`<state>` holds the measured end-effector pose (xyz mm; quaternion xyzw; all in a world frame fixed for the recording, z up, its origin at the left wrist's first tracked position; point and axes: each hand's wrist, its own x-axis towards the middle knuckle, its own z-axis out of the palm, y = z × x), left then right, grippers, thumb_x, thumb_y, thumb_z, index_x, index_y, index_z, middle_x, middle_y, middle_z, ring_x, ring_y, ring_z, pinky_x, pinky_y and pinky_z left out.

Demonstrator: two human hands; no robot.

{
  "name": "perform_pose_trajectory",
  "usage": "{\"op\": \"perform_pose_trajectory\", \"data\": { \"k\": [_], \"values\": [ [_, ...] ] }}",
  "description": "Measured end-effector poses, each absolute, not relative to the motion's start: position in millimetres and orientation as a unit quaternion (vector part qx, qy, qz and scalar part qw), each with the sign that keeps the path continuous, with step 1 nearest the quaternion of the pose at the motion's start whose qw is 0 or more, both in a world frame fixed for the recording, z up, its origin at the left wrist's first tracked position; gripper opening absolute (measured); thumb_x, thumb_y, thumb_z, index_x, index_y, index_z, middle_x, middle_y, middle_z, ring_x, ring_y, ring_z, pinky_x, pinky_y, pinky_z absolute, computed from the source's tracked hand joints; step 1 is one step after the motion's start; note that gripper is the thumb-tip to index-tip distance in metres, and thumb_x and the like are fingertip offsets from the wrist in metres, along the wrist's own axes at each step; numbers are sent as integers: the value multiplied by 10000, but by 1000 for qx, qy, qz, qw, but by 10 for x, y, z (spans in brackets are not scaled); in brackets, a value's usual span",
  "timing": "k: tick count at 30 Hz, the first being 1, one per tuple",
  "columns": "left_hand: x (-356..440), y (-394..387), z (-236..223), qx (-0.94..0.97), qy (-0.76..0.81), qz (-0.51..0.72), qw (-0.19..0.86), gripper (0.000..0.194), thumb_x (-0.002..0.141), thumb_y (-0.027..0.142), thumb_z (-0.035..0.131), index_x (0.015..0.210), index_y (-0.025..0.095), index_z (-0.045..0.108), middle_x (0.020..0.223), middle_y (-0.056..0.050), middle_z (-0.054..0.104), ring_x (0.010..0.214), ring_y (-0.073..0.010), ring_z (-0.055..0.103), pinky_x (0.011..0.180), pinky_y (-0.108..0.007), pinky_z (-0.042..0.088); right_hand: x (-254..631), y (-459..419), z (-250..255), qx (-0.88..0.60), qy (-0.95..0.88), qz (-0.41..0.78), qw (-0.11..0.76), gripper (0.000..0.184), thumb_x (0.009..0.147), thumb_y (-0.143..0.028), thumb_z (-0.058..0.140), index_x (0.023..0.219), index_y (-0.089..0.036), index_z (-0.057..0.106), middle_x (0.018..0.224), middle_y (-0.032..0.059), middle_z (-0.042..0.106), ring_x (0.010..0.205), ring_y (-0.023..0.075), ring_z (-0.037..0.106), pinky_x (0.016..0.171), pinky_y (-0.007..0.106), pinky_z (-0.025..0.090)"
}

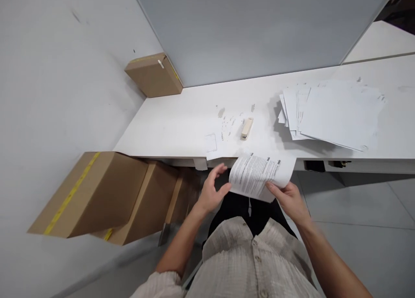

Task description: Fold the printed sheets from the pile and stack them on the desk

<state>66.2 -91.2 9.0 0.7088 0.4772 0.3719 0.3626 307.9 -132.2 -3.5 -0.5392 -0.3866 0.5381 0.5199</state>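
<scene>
My right hand [288, 198] pinches the lower right edge of a printed paper sheet [254, 174], thumb on top. The sheet curves above my lap, at the front edge of the white desk. Close by its left edge is my left hand [214, 187], fingers spread and curved; it grips nothing, and I cannot tell whether the thumb touches the paper. On the desk beyond the sheet lies a cream-coloured stapler [247, 128]. A small piece of paper [212, 145] with a drawn outline sticks out over the desk's front edge.
A thick, uneven pile of papers [337, 116] rests on the right of the desk [181, 125]. One cardboard box [154, 75] stands at the back left corner. More taped cardboard boxes [100, 198] stand left of the desk. A grey panel [253, 30] rises behind it.
</scene>
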Motion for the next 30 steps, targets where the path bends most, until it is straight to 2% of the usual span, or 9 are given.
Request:
{"op": "perform_pose_trajectory", "data": {
  "k": [2,3,7,10,14,21,25,30],
  "values": [
    [773,-722,231,693,456,402,387,714,776,364,643,1391,233,307,1328,-143,499,1208,-269,490,956,-400,446,3136,-1193,162,-509,-454,514,520,275,727,-373,699,975,-256,716,991,41,712,982,274,627,886,435,477],
    [843,-631,318,687,435,417,405,697,776,373,645,1382,233,330,1328,-138,502,1208,-266,492,941,-380,462,3163,-1115,259,-497,-485,502,516,252,731,-362,695,958,-258,723,975,39,714,971,275,629,875,435,481],
    [1145,-340,685,656,364,493,439,301,833,367,578,1081,203,628,1126,-78,647,1068,-231,592,889,-366,505,3270,-742,603,-484,-537,433,538,179,721,-342,702,872,-251,734,927,31,715,926,276,630,818,422,495],
    [1314,-167,821,633,341,542,436,267,829,373,584,1009,188,651,1013,-54,687,988,-222,629,875,-392,518,3342,-464,743,-467,-525,403,586,207,725,-357,698,890,-234,718,903,23,714,913,262,633,830,425,486],
    [1417,41,712,631,315,558,437,333,804,390,613,1067,187,596,1048,-75,671,1009,-214,621,880,-380,515,3400,-237,672,-438,-511,425,605,324,728,-359,698,1021,-229,659,1015,37,696,998,248,611,888,417,458],
    [1431,144,532,628,294,548,468,299,829,381,582,1044,173,599,1039,-82,669,1005,-200,612,874,-354,495,3420,-157,405,-455,-513,424,592,339,745,-361,678,1042,-205,630,1059,64,685,1014,247,613,881,413,466],
    [1452,76,656,604,312,552,483,302,843,384,560,1043,170,633,1030,-73,683,1013,-200,609,890,-344,474,3437,-184,449,-473,-531,398,579,309,751,-373,666,1009,-205,650,1018,54,699,981,243,629,850,401,487],
    [1441,-162,664,565,350,540,516,325,831,398,569,1055,174,641,1035,-68,682,993,-196,615,891,-332,470,3505,-494,442,-541,-539,380,523,279,735,-381,676,946,-200,679,943,47,712,891,256,651,753,378,522]
  ]
}}
